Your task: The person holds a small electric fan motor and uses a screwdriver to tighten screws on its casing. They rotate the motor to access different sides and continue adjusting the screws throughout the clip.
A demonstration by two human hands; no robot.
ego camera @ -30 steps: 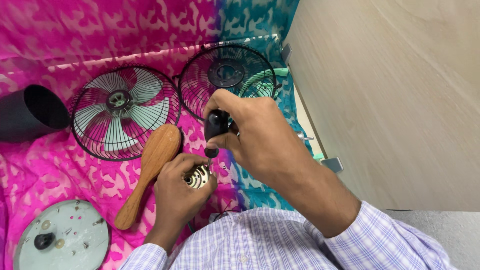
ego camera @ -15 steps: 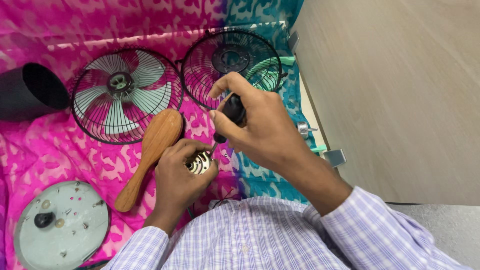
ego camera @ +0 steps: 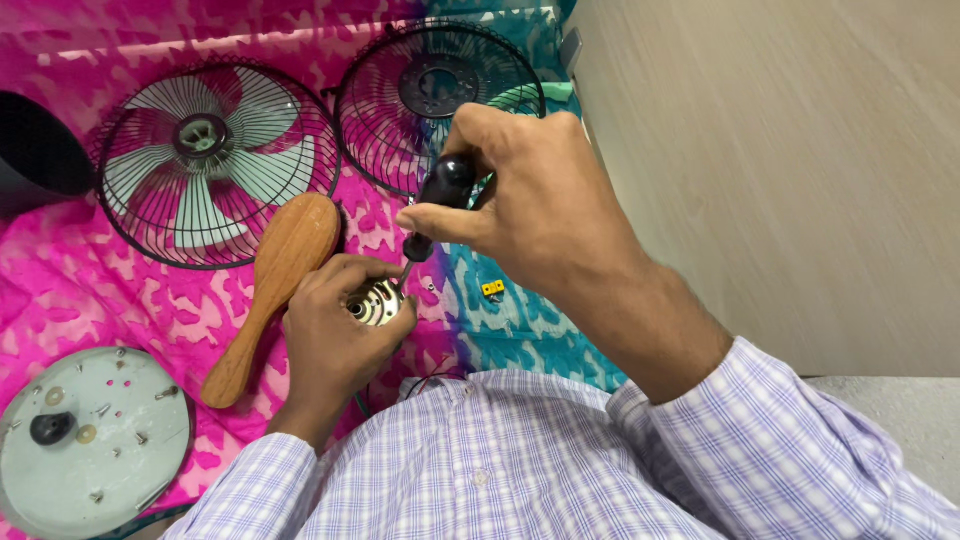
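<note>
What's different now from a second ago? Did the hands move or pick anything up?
Little changed. The right hand keeps gripping the black-handled screwdriver, its tip on the small metal motor part that the left hand still holds. The wooden brush and fan guards stayed put.

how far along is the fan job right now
Done: both wire guards lie apart on the pink cloth, one with the fan blade in it, the other bare; loose screws sit on the round plate. In hand: the left hand grips the small metal motor while the right hand sets a screwdriver on it. Left: nothing is back together.
</note>
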